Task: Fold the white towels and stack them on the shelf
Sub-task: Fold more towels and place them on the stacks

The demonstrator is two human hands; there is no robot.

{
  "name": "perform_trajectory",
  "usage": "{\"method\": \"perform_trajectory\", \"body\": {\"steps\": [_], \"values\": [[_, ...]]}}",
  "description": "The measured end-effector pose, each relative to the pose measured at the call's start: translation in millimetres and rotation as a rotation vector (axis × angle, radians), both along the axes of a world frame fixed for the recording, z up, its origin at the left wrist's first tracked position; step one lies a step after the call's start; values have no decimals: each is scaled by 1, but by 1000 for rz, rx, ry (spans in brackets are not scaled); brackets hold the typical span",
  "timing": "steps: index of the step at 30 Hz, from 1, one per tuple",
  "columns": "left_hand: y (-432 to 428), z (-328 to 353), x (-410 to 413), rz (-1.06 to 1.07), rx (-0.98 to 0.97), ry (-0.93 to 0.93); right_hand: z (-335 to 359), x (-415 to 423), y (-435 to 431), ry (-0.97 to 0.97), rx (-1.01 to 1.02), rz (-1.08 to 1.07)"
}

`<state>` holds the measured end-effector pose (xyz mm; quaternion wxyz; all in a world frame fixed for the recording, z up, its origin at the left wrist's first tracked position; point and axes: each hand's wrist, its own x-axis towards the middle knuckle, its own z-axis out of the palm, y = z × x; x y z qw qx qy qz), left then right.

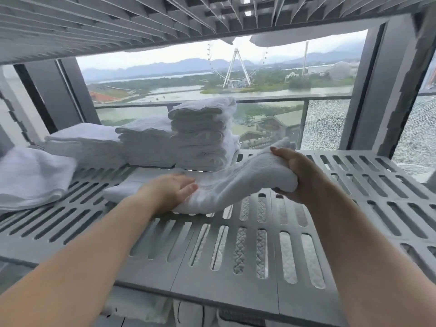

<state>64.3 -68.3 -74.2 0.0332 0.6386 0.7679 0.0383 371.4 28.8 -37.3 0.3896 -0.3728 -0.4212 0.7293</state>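
Observation:
A white towel (pixel 238 182) lies across the middle of the grey slotted shelf (pixel 236 260), its right end lifted. My right hand (pixel 295 175) grips that raised right end, fingers curled over the top. My left hand (pixel 174 190) rests flat on the towel's left part, fingers straight, pressing it onto the shelf. Behind stand folded white towels: a tall stack (pixel 203 135), a lower stack (pixel 146 140) to its left, and a flat pile (pixel 85 145) further left.
A loose white towel (pixel 30 175) lies at the shelf's left edge. Another slotted shelf (pixel 118 22) hangs close overhead. Grey uprights (pixel 368 95) frame the right side. Behind is a window onto a balcony rail. More white cloth shows under the shelf (pixel 141 310).

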Motion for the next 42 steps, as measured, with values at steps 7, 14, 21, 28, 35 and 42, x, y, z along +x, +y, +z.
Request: {"method": "perform_trajectory", "body": {"steps": [7, 14, 21, 28, 35, 42], "values": [[-5, -14, 2, -33, -48, 126, 17, -21, -17, 151, 1, 98], [-6, 2, -24, -83, 18, -137, 57, -103, -41, -13, 185, 131], [-12, -4, -135, 161, 303, -664, 68, -200, -62, -415, 326, -20], [-14, -14, -150, 230, 471, -1054, 41, -295, -69, -787, 437, -74], [-23, -19, -158, 208, 532, -1427, 22, -346, -74, -1113, 512, -81], [-32, -9, -154, 218, 516, -1545, 17, -360, -73, -943, 375, -10]]}}
